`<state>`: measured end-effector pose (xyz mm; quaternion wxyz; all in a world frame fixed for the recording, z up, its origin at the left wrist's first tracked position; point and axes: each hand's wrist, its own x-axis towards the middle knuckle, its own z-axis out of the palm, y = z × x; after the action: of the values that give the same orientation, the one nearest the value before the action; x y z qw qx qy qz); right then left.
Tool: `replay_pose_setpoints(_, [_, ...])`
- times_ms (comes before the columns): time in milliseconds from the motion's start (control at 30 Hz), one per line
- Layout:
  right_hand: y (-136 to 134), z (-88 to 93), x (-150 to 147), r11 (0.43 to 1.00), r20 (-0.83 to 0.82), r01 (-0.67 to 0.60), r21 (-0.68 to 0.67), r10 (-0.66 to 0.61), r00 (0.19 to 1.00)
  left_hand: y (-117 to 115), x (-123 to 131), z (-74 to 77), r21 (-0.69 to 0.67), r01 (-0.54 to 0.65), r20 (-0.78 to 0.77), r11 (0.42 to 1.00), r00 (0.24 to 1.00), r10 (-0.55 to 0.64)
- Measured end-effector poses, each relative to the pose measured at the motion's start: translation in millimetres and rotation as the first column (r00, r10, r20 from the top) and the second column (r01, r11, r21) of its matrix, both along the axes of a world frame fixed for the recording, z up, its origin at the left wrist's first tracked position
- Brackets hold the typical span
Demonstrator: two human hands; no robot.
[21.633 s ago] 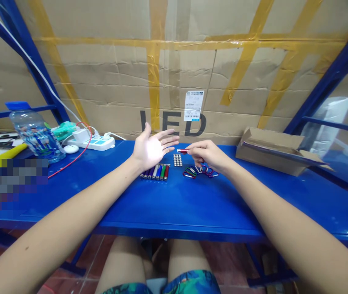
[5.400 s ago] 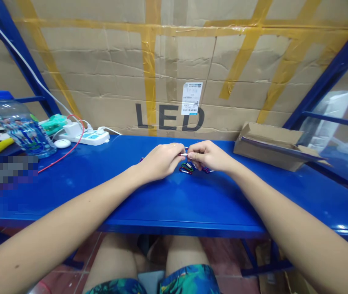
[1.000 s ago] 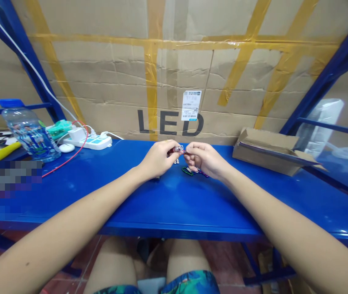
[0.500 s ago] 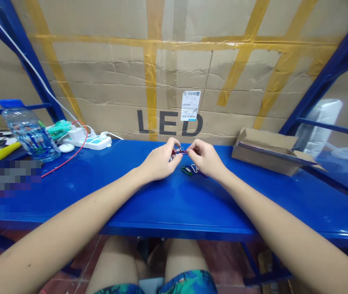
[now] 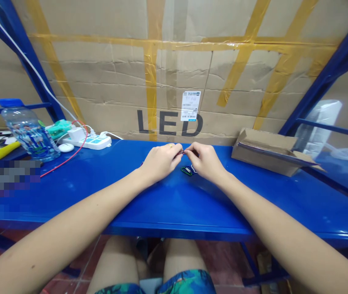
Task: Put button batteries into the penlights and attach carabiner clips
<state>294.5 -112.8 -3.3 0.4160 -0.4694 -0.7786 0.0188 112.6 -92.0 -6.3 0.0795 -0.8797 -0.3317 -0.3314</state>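
My left hand point(image 5: 162, 162) and my right hand point(image 5: 205, 161) meet above the far middle of the blue table point(image 5: 174, 204). Between their fingertips is a small carabiner point(image 5: 182, 152), mostly covered; only a dark reddish, shiny sliver shows. Both hands are closed in a pinch, thumbs against the forefingers. Just below the hands, a green carabiner point(image 5: 187, 171) lies on the tabletop. Beside it a silver-white carabiner point(image 5: 193, 168) is partly hidden by my right hand. A small dark bit peeks out by my left wrist, too little to name.
On the left stand a water bottle point(image 5: 29, 130) and a white power strip point(image 5: 96, 142) with plugs, a red cable point(image 5: 69, 160) and a white round case point(image 5: 66, 148). An open cardboard box point(image 5: 265, 153) lies right. A large carton point(image 5: 115, 81) marked LED walls the back.
My hands have come closer together, and the fingers now cover more of the held piece. My left hand has turned over slightly; my right hand has shifted a little left.
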Motion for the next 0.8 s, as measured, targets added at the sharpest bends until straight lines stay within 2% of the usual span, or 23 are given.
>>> replay_pose_setpoints(167, [-1, 0.3, 0, 1.0, 0.003, -0.012, 0.003, 0.012, 1.0, 3, -1, -0.6, -0.062, 0.049, 0.059, 0.997, 0.997, -0.046])
replay_pose_setpoints(400, [2, 2.0, 6, 0.999, -0.056, -0.04, -0.01, 0.039, 0.998, 11, -7, 2.0, -0.061, 0.014, 0.04, 0.998, 0.999, -0.011])
replay_pose_setpoints(600, [9, 4.9, 17, 0.975, -0.31, -0.121, -0.187, 0.059, 0.949, 21, -19, 7.8, -0.139, 0.063, 0.16, 0.988, 0.986, -0.04])
replay_pose_setpoints(700, [11, 9.2, 21, 0.93, -0.414, -0.2, -0.308, 0.059, 0.909, 24, -23, 10.1, -0.165, 0.108, 0.252, 0.98, 0.966, -0.064])
replay_pose_setpoints(800, [11, 11.3, 23, 0.867, -0.444, -0.297, -0.4, 0.101, 0.891, 23, -24, 11.2, -0.123, 0.173, 0.303, 0.977, 0.944, -0.129])
